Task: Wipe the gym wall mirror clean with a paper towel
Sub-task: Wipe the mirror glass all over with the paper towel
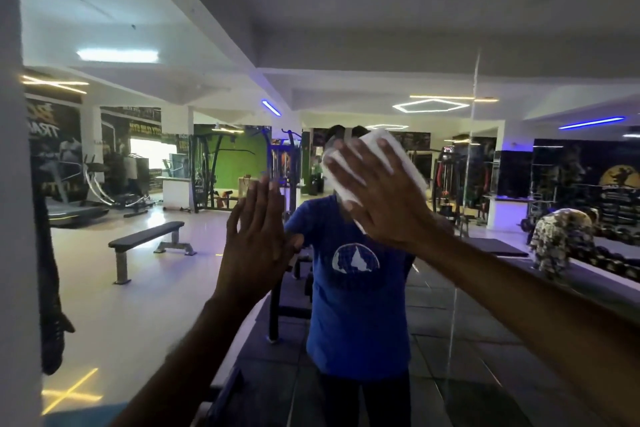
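Observation:
The wall mirror point(149, 270) fills almost the whole view and reflects the gym and a person in a blue T-shirt. My right hand point(377, 194) lies flat with spread fingers on a folded white paper towel point(403, 158), pressing it against the glass at about head height in the middle. My left hand point(256, 239) is raised to the left of it, fingers straight and together, palm toward the mirror; whether it touches the glass I cannot tell. It holds nothing.
A white wall edge point(14, 184) borders the mirror on the left. A vertical seam point(467, 184) between mirror panels runs right of my right hand. Benches, machines and a person in a patterned shirt point(557, 239) appear only as reflections.

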The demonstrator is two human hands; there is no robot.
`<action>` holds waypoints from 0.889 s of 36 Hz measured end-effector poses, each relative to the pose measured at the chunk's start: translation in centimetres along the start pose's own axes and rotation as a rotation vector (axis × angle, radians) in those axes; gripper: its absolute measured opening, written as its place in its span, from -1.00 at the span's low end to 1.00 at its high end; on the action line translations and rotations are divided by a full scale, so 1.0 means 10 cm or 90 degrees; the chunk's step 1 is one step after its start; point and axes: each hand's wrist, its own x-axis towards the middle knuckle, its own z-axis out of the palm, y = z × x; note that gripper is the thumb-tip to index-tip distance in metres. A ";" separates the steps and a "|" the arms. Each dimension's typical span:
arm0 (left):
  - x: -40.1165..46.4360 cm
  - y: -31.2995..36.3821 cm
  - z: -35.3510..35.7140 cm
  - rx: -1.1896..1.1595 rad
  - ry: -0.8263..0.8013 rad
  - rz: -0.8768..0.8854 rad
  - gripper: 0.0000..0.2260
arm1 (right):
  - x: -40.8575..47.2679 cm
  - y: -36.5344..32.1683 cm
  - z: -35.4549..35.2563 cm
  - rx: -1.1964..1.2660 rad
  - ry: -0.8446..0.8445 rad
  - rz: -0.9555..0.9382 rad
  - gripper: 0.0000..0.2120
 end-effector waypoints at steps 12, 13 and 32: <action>-1.11 -0.14 0.13 -0.056 0.005 -0.079 -0.16 | -0.28 -1.52 0.24 0.141 -0.016 0.175 -0.31; -1.17 -0.20 0.15 -0.059 -0.007 -0.076 -0.14 | -0.20 -1.56 0.24 0.140 -0.031 0.109 -0.30; -1.44 -0.32 0.14 -0.165 -0.074 -0.092 -0.01 | -0.83 -1.80 0.33 0.184 -0.121 -0.002 -0.34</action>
